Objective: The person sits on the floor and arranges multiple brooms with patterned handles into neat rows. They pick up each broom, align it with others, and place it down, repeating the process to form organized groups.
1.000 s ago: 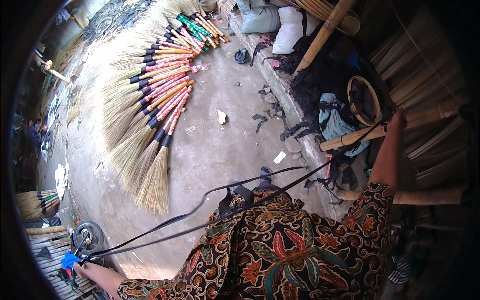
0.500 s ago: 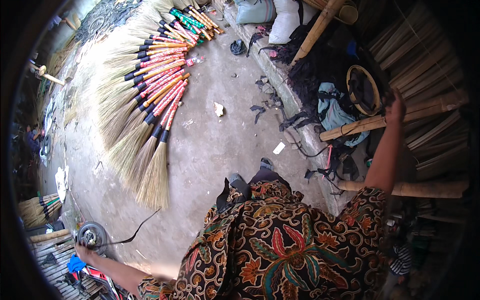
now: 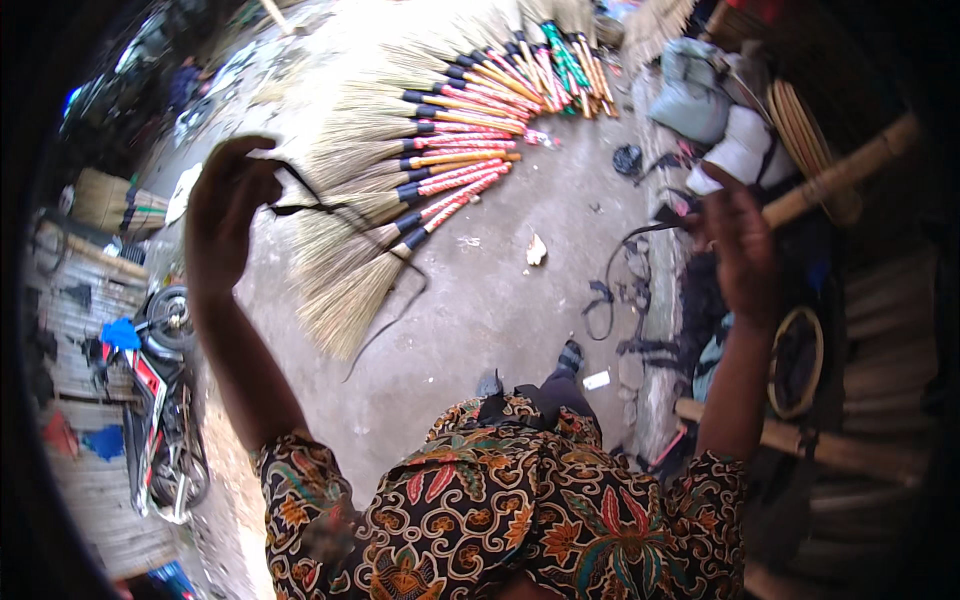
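The fingers of the left hand (image 3: pixel 225 205) are closed on a thin black strap (image 3: pixel 330 215), pinched at the raised fist. From there the strap runs right, then droops in a loose loop over the broom heads and trails down toward the floor (image 3: pixel 480 310). The left arm is lifted, elbow bent, well out to the person's left.

The right hand (image 3: pixel 735 250) is raised too, fingers curled shut on another dark strap end (image 3: pixel 640 240), which hangs from the fist in a curve down to the stone kerb (image 3: pixel 650 350). Whether both ends are one strap cannot be told.

Beyond the left hand a fan of grass brooms (image 3: pixel 420 170) lies flat on the floor, bristles to the left, red, orange and green handles meeting at the upper right. A scrap of paper (image 3: pixel 536 250) lies just right of the lowest broom.

Behind the right hand a bamboo pole (image 3: pixel 830 180) slants up to the right, with a grey sack (image 3: pixel 690 90) and a white bundle (image 3: pixel 745 150) near it. A round woven tray (image 3: pixel 795 360) leans beside the right forearm.

At the far left a red motorbike (image 3: pixel 160 400) stands by stacked slats. The patterned shirt (image 3: pixel 500 510) fills the lower edge.
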The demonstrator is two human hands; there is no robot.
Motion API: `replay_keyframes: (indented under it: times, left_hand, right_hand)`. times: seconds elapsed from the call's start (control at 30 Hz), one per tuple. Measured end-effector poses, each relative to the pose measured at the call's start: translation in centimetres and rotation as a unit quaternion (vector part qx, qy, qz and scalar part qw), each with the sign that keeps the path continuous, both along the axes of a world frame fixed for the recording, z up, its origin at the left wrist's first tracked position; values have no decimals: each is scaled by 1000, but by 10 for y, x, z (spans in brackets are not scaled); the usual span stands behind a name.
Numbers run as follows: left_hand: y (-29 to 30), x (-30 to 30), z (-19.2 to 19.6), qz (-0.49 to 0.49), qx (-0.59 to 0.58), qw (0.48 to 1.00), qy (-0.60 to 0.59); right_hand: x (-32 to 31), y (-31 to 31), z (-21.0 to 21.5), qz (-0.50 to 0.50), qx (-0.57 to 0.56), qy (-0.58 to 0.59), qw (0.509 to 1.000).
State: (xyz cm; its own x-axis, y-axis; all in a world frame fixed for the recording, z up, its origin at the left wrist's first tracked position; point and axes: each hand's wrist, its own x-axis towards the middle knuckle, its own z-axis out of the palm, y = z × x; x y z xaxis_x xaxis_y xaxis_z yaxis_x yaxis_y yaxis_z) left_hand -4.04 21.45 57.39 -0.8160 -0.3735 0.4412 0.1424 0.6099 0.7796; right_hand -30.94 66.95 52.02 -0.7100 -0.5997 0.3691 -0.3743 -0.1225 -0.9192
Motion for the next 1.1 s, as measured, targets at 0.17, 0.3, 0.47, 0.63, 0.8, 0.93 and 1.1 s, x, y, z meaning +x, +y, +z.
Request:
replay_keyframes:
  times: [0.17,0.3,0.47,0.63,0.8,0.93,1.1]
  left_hand:
    - [104,-90,15,-166,27,984,58]
    - [154,-149,-9,-133,-18,990,33]
    - [191,-181,-60,-59,220,966,124]
    - [208,-193,-103,-42,329,943,37]
    - [159,-186,-123,40,288,957,-13]
    - [118,-173,-134,43,323,942,-73]
    - [92,-130,-140,148,258,941,-161]
  right_hand:
    - [7,-116,-21,174,110,34,978]
    - [-2,-144,-15,336,130,14,933]
    - [-49,-140,1,428,-10,-216,878]
    - [-107,-176,4,367,-47,-242,897]
    - [-183,-230,-22,272,-36,-119,954]
    - [-310,-259,-28,283,-80,-286,912]
    - [-478,-291,7,112,-181,-238,948]
